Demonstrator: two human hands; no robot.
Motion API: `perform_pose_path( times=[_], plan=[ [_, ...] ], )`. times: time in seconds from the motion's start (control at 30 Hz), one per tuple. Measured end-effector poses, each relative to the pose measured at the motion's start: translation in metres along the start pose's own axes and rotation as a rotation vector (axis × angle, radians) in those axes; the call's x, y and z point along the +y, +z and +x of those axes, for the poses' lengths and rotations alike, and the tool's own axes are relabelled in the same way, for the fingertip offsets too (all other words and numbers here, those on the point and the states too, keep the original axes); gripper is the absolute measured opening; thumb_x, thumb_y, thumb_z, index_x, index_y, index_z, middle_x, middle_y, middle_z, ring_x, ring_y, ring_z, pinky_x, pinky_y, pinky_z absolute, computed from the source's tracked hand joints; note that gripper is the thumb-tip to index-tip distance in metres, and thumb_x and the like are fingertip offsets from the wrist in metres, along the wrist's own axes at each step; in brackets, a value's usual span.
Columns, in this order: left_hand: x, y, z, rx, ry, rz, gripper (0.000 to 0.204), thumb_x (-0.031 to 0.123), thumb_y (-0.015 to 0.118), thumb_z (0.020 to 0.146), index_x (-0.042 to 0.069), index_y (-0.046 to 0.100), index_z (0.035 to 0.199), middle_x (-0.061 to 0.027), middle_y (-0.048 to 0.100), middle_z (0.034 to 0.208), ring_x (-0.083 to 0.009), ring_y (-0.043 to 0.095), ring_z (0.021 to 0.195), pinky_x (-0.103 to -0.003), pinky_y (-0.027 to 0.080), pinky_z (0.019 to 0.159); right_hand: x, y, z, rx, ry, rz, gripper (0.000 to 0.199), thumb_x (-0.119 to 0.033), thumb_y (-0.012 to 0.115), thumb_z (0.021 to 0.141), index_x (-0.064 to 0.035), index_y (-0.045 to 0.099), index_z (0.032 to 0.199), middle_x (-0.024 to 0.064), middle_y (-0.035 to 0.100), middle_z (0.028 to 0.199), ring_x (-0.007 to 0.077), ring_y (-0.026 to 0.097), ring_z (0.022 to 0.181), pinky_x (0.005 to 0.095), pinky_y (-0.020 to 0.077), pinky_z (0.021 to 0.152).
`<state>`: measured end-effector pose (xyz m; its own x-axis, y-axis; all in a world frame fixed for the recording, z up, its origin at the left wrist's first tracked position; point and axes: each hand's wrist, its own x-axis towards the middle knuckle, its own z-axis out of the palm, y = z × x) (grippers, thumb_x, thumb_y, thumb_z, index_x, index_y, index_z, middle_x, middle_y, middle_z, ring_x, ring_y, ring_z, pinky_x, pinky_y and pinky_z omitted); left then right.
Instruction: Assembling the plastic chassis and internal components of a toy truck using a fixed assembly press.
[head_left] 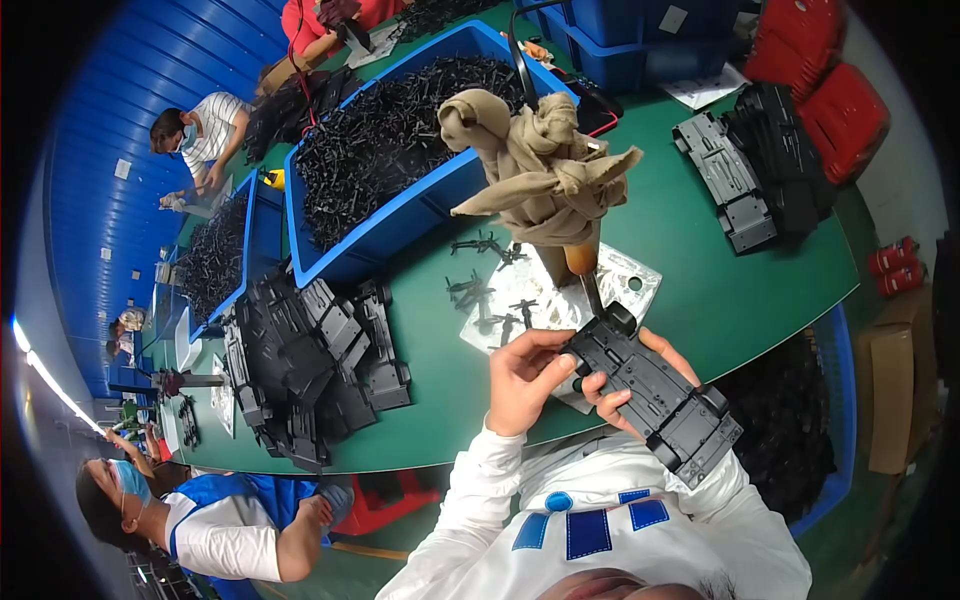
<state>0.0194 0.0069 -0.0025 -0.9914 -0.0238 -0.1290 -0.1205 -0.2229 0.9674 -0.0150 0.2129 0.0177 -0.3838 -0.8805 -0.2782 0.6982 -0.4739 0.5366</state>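
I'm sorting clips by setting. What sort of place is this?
Most likely a factory assembly line. Blue bins full of small black plastic parts stand on a long green workbench, stacks of black chassis mouldings lie beside them, and both hands hold one black chassis piece.

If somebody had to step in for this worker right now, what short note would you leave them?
Left hand: grips the near-left end of the black plastic chassis, thumb on top.
Right hand: under the chassis, fingers showing along its edges, holding it up over the table edge.
A cloth-wrapped tool stands above it, its tip at the far end of the chassis.
Small black clips lie on a white sheet just beyond; the blue bin holds many more.
Stacks of black chassis parts sit left and far right on the green table.
Done or left: cannot tell whether any clip is fitted yet.
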Motion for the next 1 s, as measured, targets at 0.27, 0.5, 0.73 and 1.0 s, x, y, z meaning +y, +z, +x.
perform_pose_path(
  times=[0.27, 0.5, 0.73, 1.0],
  plan=[
    [0.001, 0.0009, 0.0073, 0.047, 0.025, 0.052, 0.028, -0.001, 0.069, 0.089, -0.008, 0.065, 0.116, -0.0103, 0.07, 0.106, -0.0154, 0.064, 0.096, -0.029, 0.052, 0.087, -0.0057, 0.0002, 0.0064, 0.008, -0.024, 0.0, 0.055, -0.044, 0.053, 0.101, -0.0055, 0.05, 0.139, 0.0156, 0.054, 0.132, 0.0274, 0.051, 0.105, 0.0339, 0.0487, 0.072],
    [-0.0006, 0.001, 0.0109, 0.011, 0.061, 0.029, 0.029, 0.0, 0.07, 0.089, -0.009, 0.065, 0.116, -0.0134, 0.071, 0.107, -0.0177, 0.066, 0.097, -0.032, 0.052, 0.089, -0.0081, 0.0005, 0.0083, 0.027, -0.029, 0.043, 0.054, -0.043, 0.05, 0.101, -0.0042, 0.05, 0.138, 0.0161, 0.055, 0.127, 0.0265, 0.05, 0.101, 0.0324, 0.0468, 0.068],
    [-0.0031, 0.0, 0.0073, 0.019, 0.071, 0.03, 0.03, 0.003, 0.071, 0.088, -0.008, 0.066, 0.116, -0.012, 0.071, 0.104, -0.0152, 0.065, 0.094, -0.03, 0.051, 0.087, -0.005, -0.0025, 0.0055, 0.022, -0.029, 0.028, 0.056, -0.043, 0.05, 0.101, -0.004, 0.048, 0.141, 0.0178, 0.053, 0.127, 0.0266, 0.049, 0.101, 0.0329, 0.0471, 0.07],
    [-0.0051, -0.0025, 0.008, 0.029, 0.073, 0.054, 0.031, 0.004, 0.071, 0.087, -0.007, 0.067, 0.116, -0.0092, 0.071, 0.101, -0.0129, 0.063, 0.09, -0.028, 0.05, 0.084, -0.0055, -0.0033, 0.0068, 0.013, -0.021, 0.024, 0.056, -0.042, 0.052, 0.101, -0.0043, 0.046, 0.142, 0.0176, 0.052, 0.129, 0.026, 0.047, 0.103, 0.0327, 0.0471, 0.071]
  ],
)
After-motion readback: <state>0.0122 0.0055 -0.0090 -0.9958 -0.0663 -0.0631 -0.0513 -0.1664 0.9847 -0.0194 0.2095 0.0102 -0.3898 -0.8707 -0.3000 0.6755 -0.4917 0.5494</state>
